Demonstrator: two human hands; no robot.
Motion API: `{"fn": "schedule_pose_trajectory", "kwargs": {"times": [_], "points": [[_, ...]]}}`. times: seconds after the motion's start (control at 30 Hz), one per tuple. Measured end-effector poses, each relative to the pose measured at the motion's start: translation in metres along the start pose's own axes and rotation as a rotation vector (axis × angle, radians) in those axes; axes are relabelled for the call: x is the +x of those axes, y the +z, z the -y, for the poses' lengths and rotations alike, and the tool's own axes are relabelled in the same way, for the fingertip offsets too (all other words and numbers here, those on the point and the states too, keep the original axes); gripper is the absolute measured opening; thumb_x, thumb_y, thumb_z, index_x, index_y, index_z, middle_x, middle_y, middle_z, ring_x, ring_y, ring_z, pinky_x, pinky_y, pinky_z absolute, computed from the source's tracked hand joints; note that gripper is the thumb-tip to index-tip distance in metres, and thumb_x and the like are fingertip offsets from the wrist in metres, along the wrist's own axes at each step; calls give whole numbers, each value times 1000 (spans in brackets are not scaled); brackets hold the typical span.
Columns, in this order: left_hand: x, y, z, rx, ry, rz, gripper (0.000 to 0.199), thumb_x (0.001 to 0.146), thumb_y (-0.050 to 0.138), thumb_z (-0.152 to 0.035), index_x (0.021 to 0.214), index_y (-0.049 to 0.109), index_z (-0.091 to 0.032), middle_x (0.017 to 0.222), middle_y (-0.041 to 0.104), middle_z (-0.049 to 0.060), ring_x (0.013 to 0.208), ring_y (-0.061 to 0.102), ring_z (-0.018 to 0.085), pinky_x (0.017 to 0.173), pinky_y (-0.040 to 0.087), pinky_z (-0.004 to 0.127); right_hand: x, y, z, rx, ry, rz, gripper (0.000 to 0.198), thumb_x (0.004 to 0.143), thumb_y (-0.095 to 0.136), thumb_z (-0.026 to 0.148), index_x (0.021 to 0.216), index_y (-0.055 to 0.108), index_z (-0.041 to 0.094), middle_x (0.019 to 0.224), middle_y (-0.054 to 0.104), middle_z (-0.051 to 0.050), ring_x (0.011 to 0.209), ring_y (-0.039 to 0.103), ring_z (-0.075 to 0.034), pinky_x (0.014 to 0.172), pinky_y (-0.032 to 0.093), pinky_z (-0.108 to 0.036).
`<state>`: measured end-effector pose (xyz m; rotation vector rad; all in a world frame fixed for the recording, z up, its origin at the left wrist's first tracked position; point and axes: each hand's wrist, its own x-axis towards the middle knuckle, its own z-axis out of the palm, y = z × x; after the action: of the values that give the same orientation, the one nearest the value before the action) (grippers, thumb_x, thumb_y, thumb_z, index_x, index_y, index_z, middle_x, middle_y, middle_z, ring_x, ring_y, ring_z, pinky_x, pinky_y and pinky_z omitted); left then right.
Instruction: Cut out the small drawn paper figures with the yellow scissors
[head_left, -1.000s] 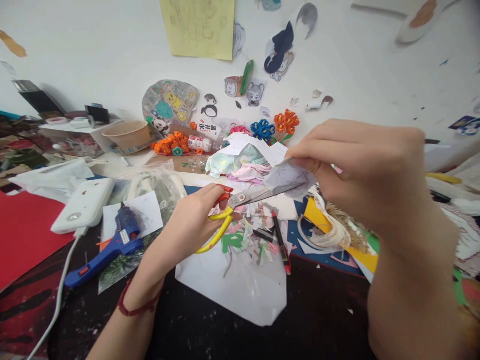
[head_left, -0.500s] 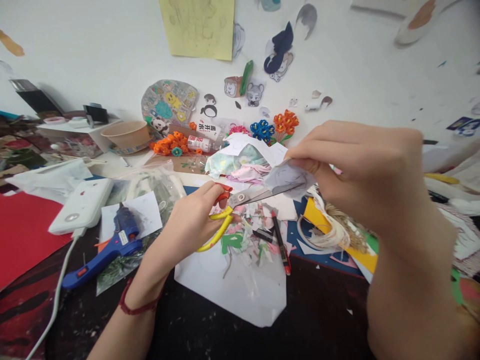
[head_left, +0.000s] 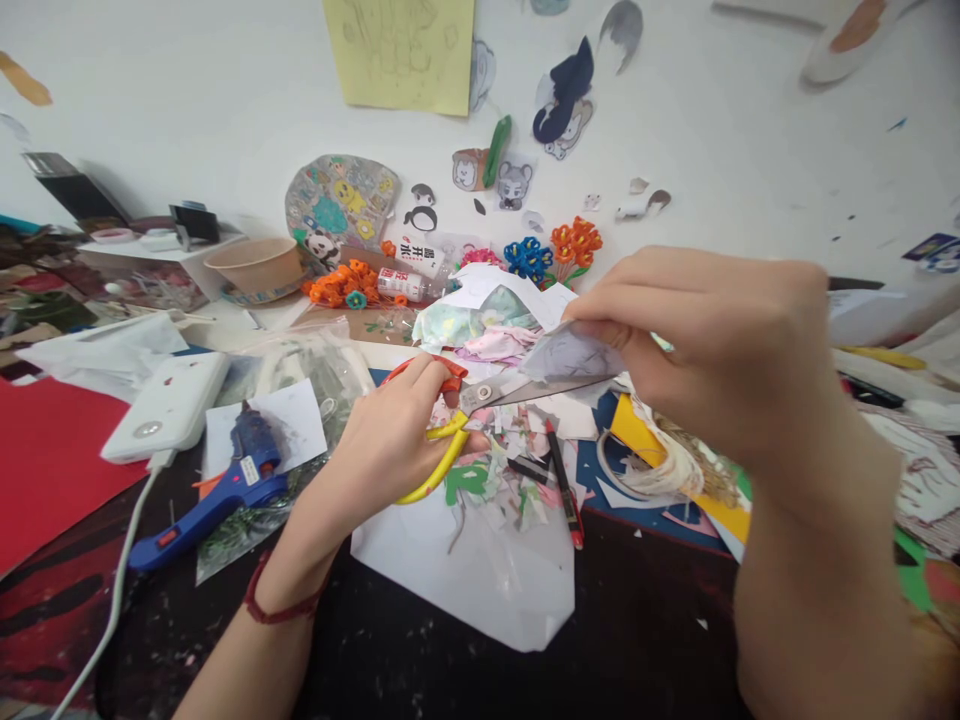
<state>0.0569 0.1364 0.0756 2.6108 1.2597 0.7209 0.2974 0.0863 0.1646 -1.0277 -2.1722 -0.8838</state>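
My left hand [head_left: 397, 430] is closed round the handles of a pair of scissors [head_left: 484, 393], one loop red and the other yellow. The blades point right, against the lower edge of a small greyish piece of paper [head_left: 566, 352]. My right hand [head_left: 697, 340] pinches that paper at its top between thumb and fingers, and part of it is hidden behind the fingers. Below the scissors, many paper scraps [head_left: 517, 455] lie on a white sheet [head_left: 480, 580]. A black and red pen [head_left: 564, 490] rests among them.
A blue glue gun [head_left: 232, 490] and a white power bank [head_left: 166, 405] with a cable lie at left, near red paper [head_left: 56, 460]. Orange and blue craft flowers [head_left: 529, 260] stand against the wall. Coiled cord [head_left: 660, 455] sits at right.
Both hands stay close together, and the scissor handles have spread a little wider. The paper has tilted slightly against the blades. The whole view has shifted a little.
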Motion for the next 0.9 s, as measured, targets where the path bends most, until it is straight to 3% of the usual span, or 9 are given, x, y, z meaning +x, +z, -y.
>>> {"fn": "schedule_pose_trajectory", "kwargs": {"times": [0.63, 0.9], "points": [[0, 1, -1, -36, 4, -3, 34, 88, 54, -54, 88, 42, -23, 89, 58, 2, 71, 52, 18, 59, 31, 28, -2, 5, 1, 35, 55, 18, 29, 82, 52, -3, 81, 66, 23, 82, 73, 1, 82, 71, -20, 65, 46, -31], [2, -1, -3, -41, -2, 55, 32, 90, 53, -51, 84, 37, -24, 80, 53, 0, 66, 48, 17, 58, 30, 28, 0, 4, 2, 33, 41, 6, 24, 86, 51, 3, 77, 65, 21, 77, 70, 0, 76, 70, -18, 62, 44, -30]]}}
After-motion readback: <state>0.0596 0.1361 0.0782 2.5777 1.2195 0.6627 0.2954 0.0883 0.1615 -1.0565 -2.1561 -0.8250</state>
